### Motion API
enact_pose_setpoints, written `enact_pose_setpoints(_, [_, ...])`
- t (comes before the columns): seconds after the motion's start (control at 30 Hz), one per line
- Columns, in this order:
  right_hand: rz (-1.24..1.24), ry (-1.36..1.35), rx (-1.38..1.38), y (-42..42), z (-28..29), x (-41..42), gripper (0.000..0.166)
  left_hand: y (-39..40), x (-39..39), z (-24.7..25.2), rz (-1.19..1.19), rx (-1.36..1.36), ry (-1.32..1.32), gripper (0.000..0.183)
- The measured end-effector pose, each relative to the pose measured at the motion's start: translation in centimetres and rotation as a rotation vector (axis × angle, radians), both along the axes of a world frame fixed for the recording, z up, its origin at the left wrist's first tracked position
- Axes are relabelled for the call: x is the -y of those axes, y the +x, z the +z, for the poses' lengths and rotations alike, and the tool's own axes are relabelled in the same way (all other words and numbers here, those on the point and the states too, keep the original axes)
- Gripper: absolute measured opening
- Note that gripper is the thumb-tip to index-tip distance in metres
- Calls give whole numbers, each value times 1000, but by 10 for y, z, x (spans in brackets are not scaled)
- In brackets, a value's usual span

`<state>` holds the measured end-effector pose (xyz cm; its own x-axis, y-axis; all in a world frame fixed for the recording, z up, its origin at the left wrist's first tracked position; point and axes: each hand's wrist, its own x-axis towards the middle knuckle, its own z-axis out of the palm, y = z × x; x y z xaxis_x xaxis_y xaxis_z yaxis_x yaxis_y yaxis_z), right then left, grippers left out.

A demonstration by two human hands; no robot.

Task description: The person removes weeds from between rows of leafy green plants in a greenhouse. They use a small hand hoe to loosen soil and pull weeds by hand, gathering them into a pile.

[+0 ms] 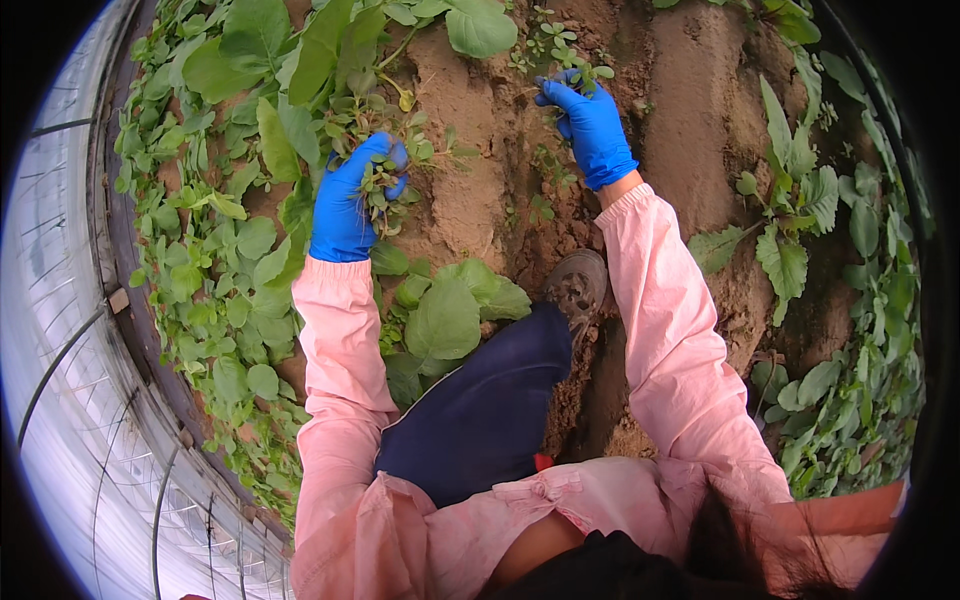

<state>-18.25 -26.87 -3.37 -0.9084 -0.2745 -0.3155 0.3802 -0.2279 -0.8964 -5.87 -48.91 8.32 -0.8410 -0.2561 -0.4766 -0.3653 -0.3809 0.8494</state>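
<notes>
My left hand [360, 191], in a blue glove, grips a bunch of small-leaved weeds [382, 180] with thin reddish stems and some roots showing. Leaves stick out on both sides of the fist. Farther forward and to the right, my right hand [589, 124], gloved the same way, has its fingers closed around a small-leaved weed [566, 56] in the furrow. Whether that weed's roots are still in the soil is hidden by the fingers. More low weeds [553, 169] grow in the furrow just below my right hand.
Broad-leaved crop plants [446, 319] grow beside my knee and along the left bed. On the right stands another leafy plant [787, 202] on a soil ridge [686, 97]. My shoe [576, 285] rests in the furrow. A plastic greenhouse wall [60, 315] with curved ribs runs along the left.
</notes>
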Motion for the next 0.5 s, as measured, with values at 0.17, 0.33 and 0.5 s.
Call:
enact_pose_setpoints(0.17, [243, -21, 141, 35, -27, -34, 22, -1, -7, -2, 13, -5, -11, 18])
enact_pose_setpoints(0.33, [591, 494, 25, 67, -38, -9, 48, -7, -13, -5, -12, -5, 16, 18])
enact_pose_setpoints(0.5, [756, 720, -315, 93, -47, 3, 61, -4, -10, -7, -6, -52, 10, 18])
